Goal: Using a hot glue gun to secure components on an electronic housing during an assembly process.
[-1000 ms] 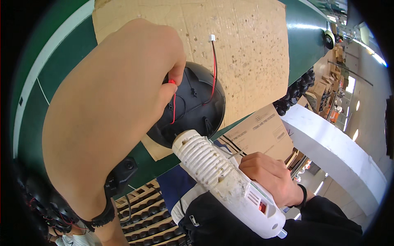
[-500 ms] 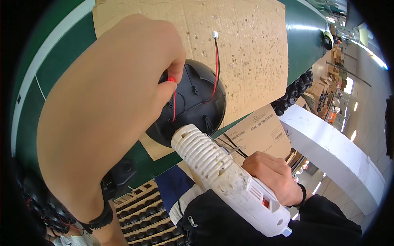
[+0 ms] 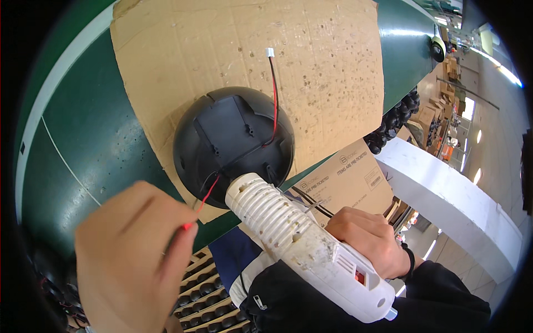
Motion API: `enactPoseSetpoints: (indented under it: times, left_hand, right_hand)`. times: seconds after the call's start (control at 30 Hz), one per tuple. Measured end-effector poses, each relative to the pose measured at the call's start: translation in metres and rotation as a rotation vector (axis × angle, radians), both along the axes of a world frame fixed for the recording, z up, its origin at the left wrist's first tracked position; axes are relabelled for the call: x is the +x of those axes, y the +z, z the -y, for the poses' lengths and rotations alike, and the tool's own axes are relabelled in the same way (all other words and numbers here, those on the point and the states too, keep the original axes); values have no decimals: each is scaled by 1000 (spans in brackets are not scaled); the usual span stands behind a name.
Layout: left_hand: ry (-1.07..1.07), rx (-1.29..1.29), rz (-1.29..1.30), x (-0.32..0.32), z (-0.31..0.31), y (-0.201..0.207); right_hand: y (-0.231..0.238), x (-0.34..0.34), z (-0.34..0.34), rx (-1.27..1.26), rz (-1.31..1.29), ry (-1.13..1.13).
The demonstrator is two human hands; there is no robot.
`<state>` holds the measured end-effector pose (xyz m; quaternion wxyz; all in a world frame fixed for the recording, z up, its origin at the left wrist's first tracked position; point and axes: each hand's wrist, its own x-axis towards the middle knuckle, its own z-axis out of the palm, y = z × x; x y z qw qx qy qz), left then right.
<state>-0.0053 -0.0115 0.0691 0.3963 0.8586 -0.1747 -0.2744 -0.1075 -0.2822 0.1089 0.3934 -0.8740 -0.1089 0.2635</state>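
A round black plastic shell (image 3: 225,127), its moulded inner side up, rests on the brown cardboard sheet (image 3: 327,72). A red and black wire pair (image 3: 275,105) with a small white plug (image 3: 270,52) rises from its right part. My left hand (image 3: 139,250), slightly blurred, is closed at the shell's near left. Its thumb and fingertips pinch the red end of a red wire (image 3: 208,195) that comes out of the shell. My right hand (image 3: 366,238) grips a white hot glue gun (image 3: 277,216) with a ribbed barrel. The gun's tip is hidden over the shell's near edge.
The cardboard lies on a green tabletop (image 3: 83,133). Beyond the table's near edge stand a printed carton (image 3: 350,177) and a white beam (image 3: 444,205). Racks of small black parts (image 3: 208,299) are below. More black parts (image 3: 394,122) are heaped at the right.
My left hand has come from over the shell toward me, to the lower left, drawing the red wire along. The shell has shifted slightly left. The glue gun has barely moved.
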Motion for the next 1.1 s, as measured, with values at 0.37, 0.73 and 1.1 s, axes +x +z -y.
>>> enactPoseSetpoints:
  times: [0.37, 0.73, 1.1]
  left_hand:
    - [-23, 1, -4, -4, 2, 2]
    - [-30, -124, 58, 21, 0, -9]
    - [-260, -130, 395, 79, 73, -31]
  right_hand:
    - [7, 12, 9, 25, -217, -54]
    - [15, 20, 15, 8, -214, -23]
    - [23, 8, 18, -218, 15, 88]
